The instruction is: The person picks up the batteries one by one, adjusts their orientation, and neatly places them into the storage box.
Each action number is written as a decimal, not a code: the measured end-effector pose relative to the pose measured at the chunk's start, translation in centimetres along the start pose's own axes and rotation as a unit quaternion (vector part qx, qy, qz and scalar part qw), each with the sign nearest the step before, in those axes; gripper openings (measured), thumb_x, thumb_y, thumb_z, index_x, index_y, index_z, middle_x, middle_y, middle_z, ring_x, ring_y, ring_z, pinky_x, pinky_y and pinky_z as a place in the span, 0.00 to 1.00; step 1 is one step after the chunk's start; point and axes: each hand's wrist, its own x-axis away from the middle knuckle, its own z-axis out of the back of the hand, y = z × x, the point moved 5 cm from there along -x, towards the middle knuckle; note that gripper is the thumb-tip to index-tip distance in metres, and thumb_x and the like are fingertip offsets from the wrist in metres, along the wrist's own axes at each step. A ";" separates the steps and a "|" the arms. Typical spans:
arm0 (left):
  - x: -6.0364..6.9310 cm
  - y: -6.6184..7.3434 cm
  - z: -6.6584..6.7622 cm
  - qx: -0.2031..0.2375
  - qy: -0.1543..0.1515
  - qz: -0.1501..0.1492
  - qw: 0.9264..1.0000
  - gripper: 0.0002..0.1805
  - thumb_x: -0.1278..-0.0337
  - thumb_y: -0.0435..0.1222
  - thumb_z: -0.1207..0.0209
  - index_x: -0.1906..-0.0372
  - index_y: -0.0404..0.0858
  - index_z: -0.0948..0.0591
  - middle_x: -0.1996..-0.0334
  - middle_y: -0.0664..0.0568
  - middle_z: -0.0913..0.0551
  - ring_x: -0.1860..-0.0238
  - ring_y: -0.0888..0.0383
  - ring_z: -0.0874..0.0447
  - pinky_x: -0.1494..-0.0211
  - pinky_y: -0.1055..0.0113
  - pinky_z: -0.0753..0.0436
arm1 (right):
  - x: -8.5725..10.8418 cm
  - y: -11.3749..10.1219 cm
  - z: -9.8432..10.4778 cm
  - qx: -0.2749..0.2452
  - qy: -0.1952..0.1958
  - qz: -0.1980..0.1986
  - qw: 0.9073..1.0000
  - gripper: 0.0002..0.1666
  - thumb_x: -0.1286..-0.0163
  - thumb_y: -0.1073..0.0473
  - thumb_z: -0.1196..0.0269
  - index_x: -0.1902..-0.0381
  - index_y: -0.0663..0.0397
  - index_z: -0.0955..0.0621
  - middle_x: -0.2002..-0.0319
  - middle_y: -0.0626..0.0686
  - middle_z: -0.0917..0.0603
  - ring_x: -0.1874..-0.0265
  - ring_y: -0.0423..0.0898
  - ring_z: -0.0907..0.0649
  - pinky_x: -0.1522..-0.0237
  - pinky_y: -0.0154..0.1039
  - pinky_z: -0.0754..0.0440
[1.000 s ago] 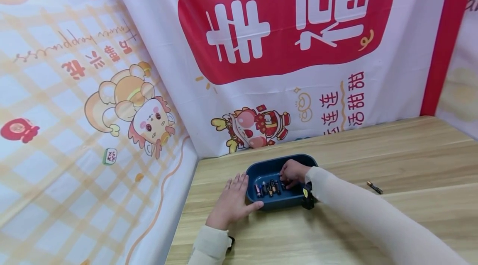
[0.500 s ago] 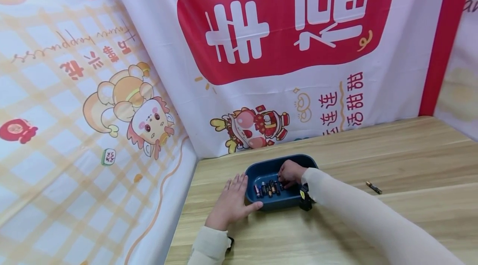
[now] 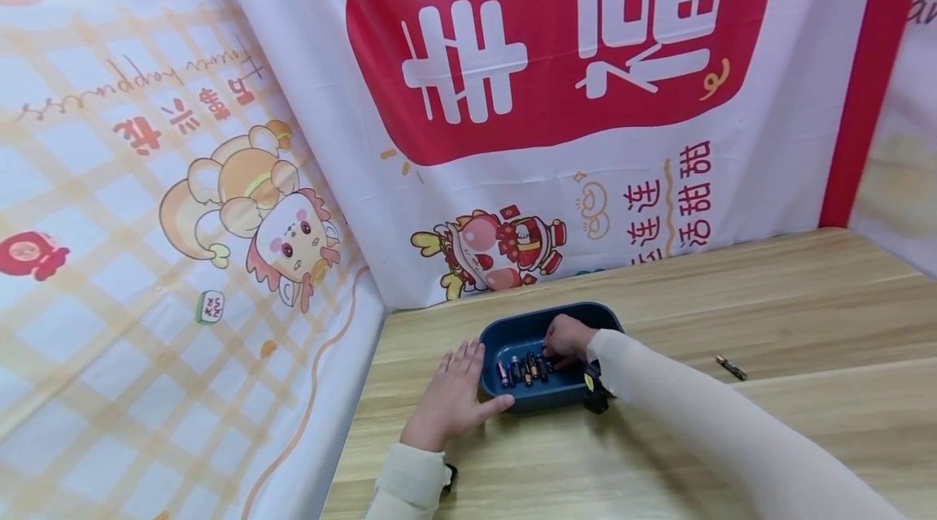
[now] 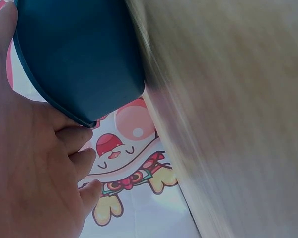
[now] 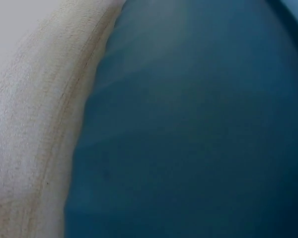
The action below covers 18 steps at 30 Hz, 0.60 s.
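A dark blue plastic bin [image 3: 542,400] stands on the table with several batteries [image 3: 533,368] side by side in a row on its floor. My left hand [image 3: 449,402] rests at its left end, fingers straight along the rim and thumb toward the front corner; the left wrist view shows those fingers [image 4: 72,136] against the rim. My right hand [image 3: 569,338] reaches inside, its curled fingers pinching a dark battery [image 3: 550,365] at the row's right end, mostly covered by the hand. Only the bin's outer wall [image 5: 179,124] fills the right wrist view; the right fingers are hidden there.
One more battery [image 3: 730,368], black and gold, lies on the wooden table [image 3: 791,316] to the right, beyond my right forearm [image 3: 681,398]. Printed cloth walls [image 3: 454,178] rise behind the table and on the left.
My right hand has shifted slightly left inside the bin, bringing the battery at its fingers closer to the row. My left hand stays at the bin's left end.
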 end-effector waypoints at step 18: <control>0.0 -0.2 -0.3 -0.004 0.004 -0.006 1.000 0.57 0.44 0.73 0.58 0.23 0.36 0.51 0.23 0.46 0.52 0.24 0.48 0.59 0.26 0.47 0.54 | 1.2 -0.5 0.0 -0.010 0.001 0.031 0.999 0.08 0.33 0.72 0.40 0.72 0.66 0.17 0.66 0.56 0.19 0.68 0.50 0.18 0.68 0.44 0.14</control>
